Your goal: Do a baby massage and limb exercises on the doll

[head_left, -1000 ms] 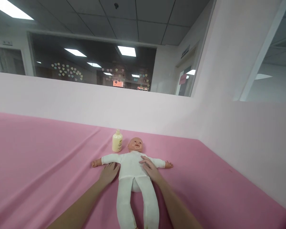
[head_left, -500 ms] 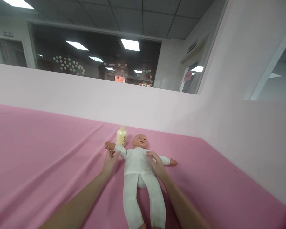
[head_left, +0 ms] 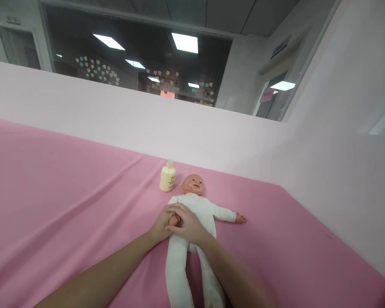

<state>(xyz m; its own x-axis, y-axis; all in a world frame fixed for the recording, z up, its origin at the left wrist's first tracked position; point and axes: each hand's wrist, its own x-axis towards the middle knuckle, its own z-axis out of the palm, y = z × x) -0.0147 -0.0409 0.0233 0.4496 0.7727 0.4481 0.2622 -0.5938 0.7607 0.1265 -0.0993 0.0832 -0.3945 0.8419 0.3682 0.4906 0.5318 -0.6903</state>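
A baby doll (head_left: 208, 214) in a white cloth body lies on its back, head toward the wall. Its arm on the left side is brought down along the trunk, and the small doll fist (head_left: 174, 220) shows between my hands. My left hand (head_left: 160, 224) is closed round that arm from the left. From the right, my right hand (head_left: 189, 222) wraps over the same arm, its fingers lapping the left hand's. Most of the held arm is hidden under my fingers. The doll's other arm (head_left: 226, 214) lies stretched out to the right.
A pale yellow bottle (head_left: 167, 179) stands upright left of the doll's head. Pink cloth (head_left: 83, 192) with folds on the left covers the surface. Behind it rises a white wall (head_left: 115, 115) with a window (head_left: 131, 51), and another wall (head_left: 340, 171) borders the right.
The doll's left-side arm has swung from stretched out to down beside its trunk. My right hand has moved left from the doll's chest and closed over that arm with my left hand.
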